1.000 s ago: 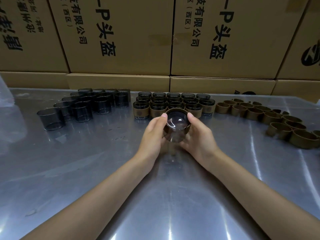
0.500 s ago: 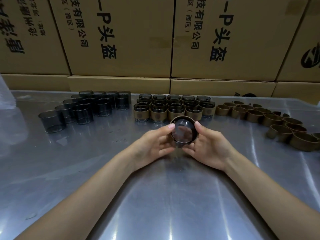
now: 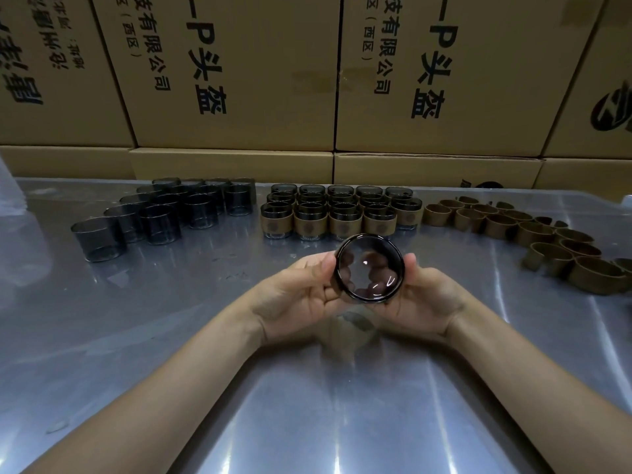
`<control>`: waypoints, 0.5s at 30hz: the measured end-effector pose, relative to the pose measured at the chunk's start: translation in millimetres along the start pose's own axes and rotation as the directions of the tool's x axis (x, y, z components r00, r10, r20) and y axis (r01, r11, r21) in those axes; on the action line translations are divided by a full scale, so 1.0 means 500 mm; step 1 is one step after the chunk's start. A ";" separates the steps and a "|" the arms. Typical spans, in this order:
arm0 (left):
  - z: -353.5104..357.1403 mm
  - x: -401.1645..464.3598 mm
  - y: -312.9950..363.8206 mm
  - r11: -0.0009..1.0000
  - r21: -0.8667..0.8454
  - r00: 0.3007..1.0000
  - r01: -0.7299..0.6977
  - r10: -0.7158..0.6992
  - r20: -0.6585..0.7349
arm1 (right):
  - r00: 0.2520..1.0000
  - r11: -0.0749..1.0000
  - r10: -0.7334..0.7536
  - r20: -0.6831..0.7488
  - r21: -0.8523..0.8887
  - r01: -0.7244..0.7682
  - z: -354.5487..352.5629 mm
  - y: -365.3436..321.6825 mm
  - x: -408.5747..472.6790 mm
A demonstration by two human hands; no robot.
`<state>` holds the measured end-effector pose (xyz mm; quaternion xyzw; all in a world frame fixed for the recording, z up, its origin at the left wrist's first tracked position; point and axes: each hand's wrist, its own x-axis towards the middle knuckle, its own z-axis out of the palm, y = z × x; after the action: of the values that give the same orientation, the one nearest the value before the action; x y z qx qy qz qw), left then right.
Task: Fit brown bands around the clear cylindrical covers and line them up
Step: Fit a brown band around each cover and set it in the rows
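Holding: you are gripping one cover [image 3: 369, 268] between both hands, above the desk [image 3: 342, 405], its round end facing you.
Left hand [image 3: 301, 295]: thumb and fingers are curling round the cover's left side.
Right hand [image 3: 427, 299]: fingers are wrapping its right side.
Banded covers [image 3: 338, 213]: standing in rows just beyond your hands.
Bare covers [image 3: 164, 213]: sitting far left.
Bands [image 3: 533, 234]: lying loose far right.
Boxes [image 3: 239, 80]: stacking behind the desk.

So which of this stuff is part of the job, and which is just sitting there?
Part of the job:
held cover, in left hand and right hand
bare covers
banded covers
loose brown bands

Just there:
cardboard boxes
metal table
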<state>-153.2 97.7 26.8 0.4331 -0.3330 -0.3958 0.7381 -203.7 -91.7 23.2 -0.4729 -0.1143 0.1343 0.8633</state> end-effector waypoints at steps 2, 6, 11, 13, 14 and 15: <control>0.001 -0.001 0.004 0.999 0.029 1.000 -0.014 0.014 0.012 | 0.999 1.000 0.000 -0.039 0.012 0.000 0.002 -0.003 -0.001; 0.004 0.012 0.013 0.997 0.073 0.956 0.036 -0.013 -0.294 | 0.982 0.988 -0.002 -0.187 -0.155 -0.027 0.036 -0.005 0.014; 0.050 0.044 -0.010 0.940 0.327 0.794 -0.101 0.274 -0.543 | 0.775 0.876 -0.386 -0.500 -0.462 0.138 0.097 0.029 0.048; 0.061 0.045 -0.020 0.892 0.403 0.735 -0.206 0.412 -0.538 | 0.735 0.842 -0.470 -0.489 -0.498 0.207 0.106 0.034 0.048; 0.066 0.042 -0.021 0.876 0.423 0.715 -0.234 0.450 -0.535 | 0.733 0.836 -0.484 -0.478 -0.500 0.226 0.110 0.035 0.048; 0.067 0.040 -0.021 0.869 0.434 0.700 -0.239 0.464 -0.543 | 0.736 0.834 -0.487 -0.469 -0.500 0.233 0.111 0.035 0.047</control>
<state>-175.2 64.4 33.9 0.5845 -0.2049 -0.0149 0.7849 -201.9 -30.9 39.3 -0.6279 0.0367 -0.2170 0.7465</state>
